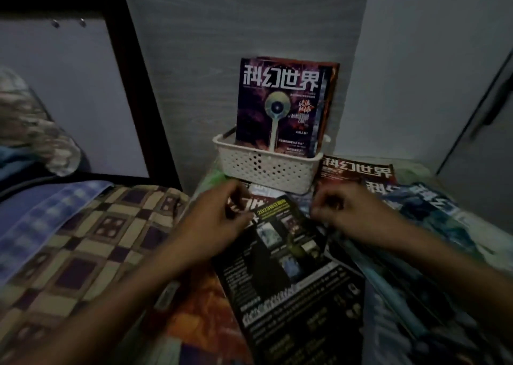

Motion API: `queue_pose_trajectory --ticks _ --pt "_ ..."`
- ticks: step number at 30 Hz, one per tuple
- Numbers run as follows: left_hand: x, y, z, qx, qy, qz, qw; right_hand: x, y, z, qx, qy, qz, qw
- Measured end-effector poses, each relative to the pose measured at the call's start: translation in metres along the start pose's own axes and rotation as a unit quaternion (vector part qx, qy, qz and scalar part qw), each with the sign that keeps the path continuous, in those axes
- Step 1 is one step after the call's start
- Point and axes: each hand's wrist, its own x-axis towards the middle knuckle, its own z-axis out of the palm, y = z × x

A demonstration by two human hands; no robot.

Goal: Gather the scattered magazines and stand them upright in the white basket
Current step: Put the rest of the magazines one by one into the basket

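Head view: left hand and right hand pinch the black magazine's top corners; lifted carelessly, it could knock the white basket.

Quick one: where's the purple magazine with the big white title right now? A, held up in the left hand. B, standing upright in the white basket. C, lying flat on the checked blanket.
B: the purple magazine stands upright inside the white basket, leaning against the wall.
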Motion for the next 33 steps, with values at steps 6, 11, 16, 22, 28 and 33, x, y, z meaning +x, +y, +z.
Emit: queue_pose_trajectory --ticks 6,11,16,22,28,33 --pt "-0.095 0.002 -0.001 0.103 -0.165 0.062 0.979 -0.063 -0.011 0.013 -0.296 -0.099 0.061 0.948" --pt "-0.115 0.001 -0.004 0.033 -0.151 -0.023 0.988 -0.070 -0.011 0.025 -0.306 -0.154 0.049 0.938" --pt "-0.127 0.008 0.007 -0.033 -0.069 -0.141 0.987 -0.078 0.000 0.027 -0.264 -0.150 0.025 0.952" --pt "-0.098 0.034 -0.007 -0.463 0.007 -0.369 0.806 -0.090 0.001 0.041 -0.312 -0.120 0.004 0.943" --pt "-0.089 0.061 0.010 -0.490 0.014 -0.397 0.776 -0.105 -0.012 0.047 -0.312 -0.052 -0.029 0.948" --pt "-0.089 0.092 0.017 -0.499 -0.068 -0.289 0.814 -0.117 -0.043 0.042 0.093 -0.057 -0.010 0.994"
